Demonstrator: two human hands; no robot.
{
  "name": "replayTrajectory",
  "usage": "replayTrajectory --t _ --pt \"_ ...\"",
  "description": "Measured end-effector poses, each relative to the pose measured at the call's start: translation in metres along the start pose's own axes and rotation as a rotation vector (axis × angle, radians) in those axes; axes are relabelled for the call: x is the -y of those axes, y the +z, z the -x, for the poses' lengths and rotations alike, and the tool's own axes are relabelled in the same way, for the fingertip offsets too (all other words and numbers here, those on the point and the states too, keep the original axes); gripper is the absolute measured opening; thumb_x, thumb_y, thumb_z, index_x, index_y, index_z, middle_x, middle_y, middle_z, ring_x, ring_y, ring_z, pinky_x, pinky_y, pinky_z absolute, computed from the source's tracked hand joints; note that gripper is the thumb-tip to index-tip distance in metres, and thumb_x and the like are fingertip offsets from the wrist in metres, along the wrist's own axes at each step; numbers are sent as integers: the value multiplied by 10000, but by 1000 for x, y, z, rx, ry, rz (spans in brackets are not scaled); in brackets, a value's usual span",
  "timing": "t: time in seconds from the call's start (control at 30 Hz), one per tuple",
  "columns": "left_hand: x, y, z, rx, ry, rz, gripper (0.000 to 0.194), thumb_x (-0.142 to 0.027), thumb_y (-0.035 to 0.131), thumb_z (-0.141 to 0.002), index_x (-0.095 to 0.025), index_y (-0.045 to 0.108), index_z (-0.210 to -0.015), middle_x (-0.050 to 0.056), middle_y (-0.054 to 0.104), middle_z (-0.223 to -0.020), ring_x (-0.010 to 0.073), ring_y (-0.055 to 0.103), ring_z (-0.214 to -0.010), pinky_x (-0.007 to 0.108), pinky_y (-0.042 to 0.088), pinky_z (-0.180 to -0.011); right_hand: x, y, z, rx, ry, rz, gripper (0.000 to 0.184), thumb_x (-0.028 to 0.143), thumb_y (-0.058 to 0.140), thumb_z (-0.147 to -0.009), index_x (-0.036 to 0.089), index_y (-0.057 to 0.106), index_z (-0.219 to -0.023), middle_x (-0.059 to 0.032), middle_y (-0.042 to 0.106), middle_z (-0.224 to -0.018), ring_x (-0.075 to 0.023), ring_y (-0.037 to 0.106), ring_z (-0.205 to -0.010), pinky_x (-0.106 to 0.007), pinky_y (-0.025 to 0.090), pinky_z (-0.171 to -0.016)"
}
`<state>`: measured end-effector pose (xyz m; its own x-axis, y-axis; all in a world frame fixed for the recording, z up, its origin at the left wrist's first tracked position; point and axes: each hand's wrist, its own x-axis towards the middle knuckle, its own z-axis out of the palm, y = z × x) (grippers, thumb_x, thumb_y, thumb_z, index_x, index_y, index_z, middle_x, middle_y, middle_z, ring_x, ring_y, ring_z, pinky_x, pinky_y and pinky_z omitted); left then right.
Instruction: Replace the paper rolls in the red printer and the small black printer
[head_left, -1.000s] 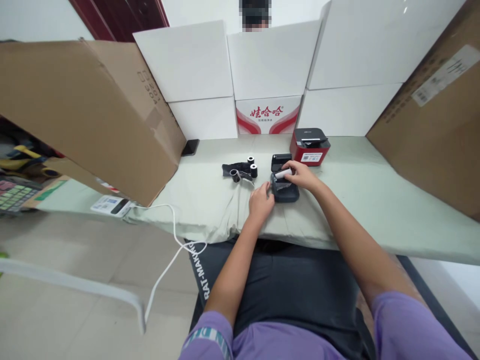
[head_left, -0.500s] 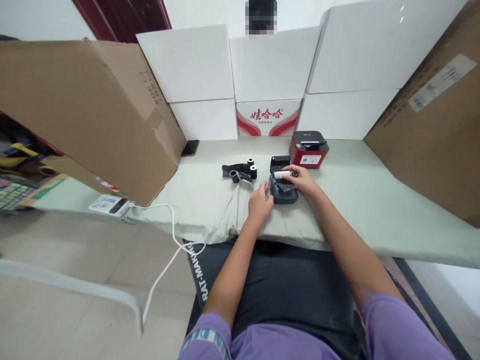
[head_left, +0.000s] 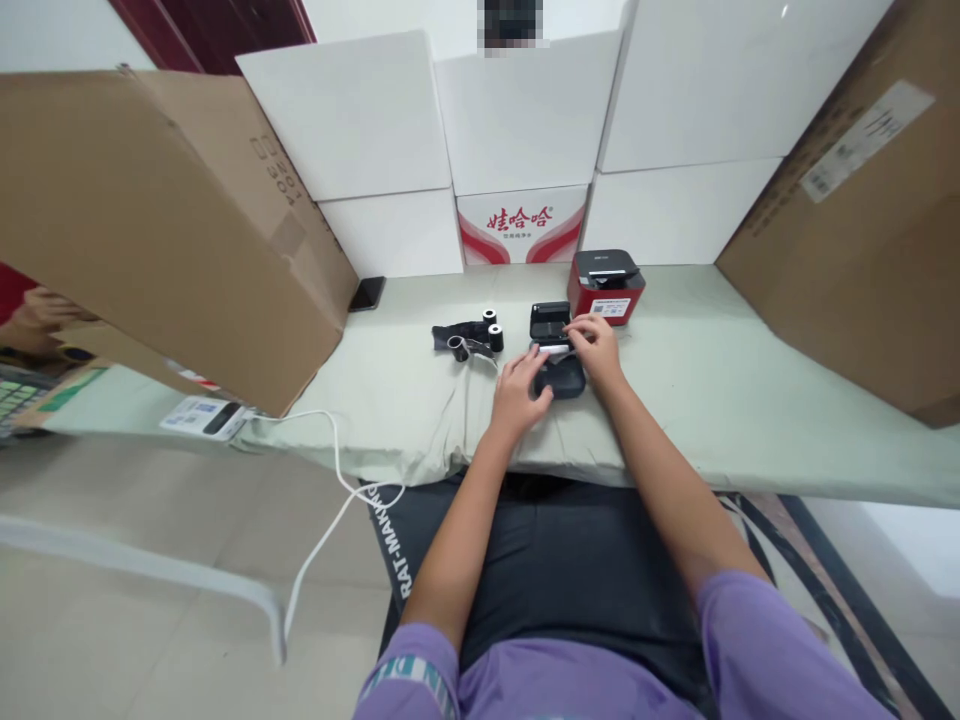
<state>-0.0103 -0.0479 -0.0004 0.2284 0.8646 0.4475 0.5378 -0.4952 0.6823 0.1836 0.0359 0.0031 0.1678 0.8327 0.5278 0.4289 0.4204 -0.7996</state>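
Note:
A small dark label printer [head_left: 564, 382] sits on the cloth with its lid [head_left: 550, 316] raised. Across it near the hinge lies a white paper roll [head_left: 553, 349], only a thin part of it showing. My right hand [head_left: 597, 352] has thumb and fingers pinched at the roll's right end, beside the lid. At the roll's left end rest the fingertips of my left hand [head_left: 517, 395], its thumb spread apart by the printer's front left. Left of the printer are black rolls [head_left: 458, 348] and a strip of black film [head_left: 450, 335].
A red and black box-shaped device [head_left: 606, 288] stands behind the printer. White cartons [head_left: 525, 120] wall the back, brown cardboard boxes [head_left: 187, 220] the sides. A phone [head_left: 367, 293] lies back left. A white cable [head_left: 337, 460] hangs off the front edge. Another person's hand [head_left: 45, 308] shows far left.
The white roll sits lower, less of it visible, and my left fingers have moved up to its end. Another person's hand has appeared at far left. The view has shifted slightly.

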Motion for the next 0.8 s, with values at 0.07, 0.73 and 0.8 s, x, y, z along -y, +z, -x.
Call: replayTrajectory --t 0.07,0.73,0.8 --pt "-2 1 -1 9 25 -44 483 -232 645 -908 -266 658 -1390 33 512 -1604 290 482 -1426 472 395 -1214 -6 3 -3 -68 63 -92 277 370 663 -773 227 725 -1002 -106 680 -1168 -272 639 -1068 -455 520 -980" --pt "0 -2 4 -68 271 -79 276 -173 576 -993 -268 768 -1166 43 791 -1199 220 659 -1147 409 462 -1018 -4 2 1 193 291 -318 357 352 703 -640 216 689 -970 -56 730 -1002 -259 666 -976 -448 530 -969" --pt "0 -2 5 -74 289 -72 269 -176 571 -996 -265 766 -1158 47 791 -1193 218 658 -1142 407 469 -1013 -5 2 1 200 303 -323 363 321 694 -615 216 688 -962 -57 733 -1031 -260 661 -1004 -450 513 -1002"
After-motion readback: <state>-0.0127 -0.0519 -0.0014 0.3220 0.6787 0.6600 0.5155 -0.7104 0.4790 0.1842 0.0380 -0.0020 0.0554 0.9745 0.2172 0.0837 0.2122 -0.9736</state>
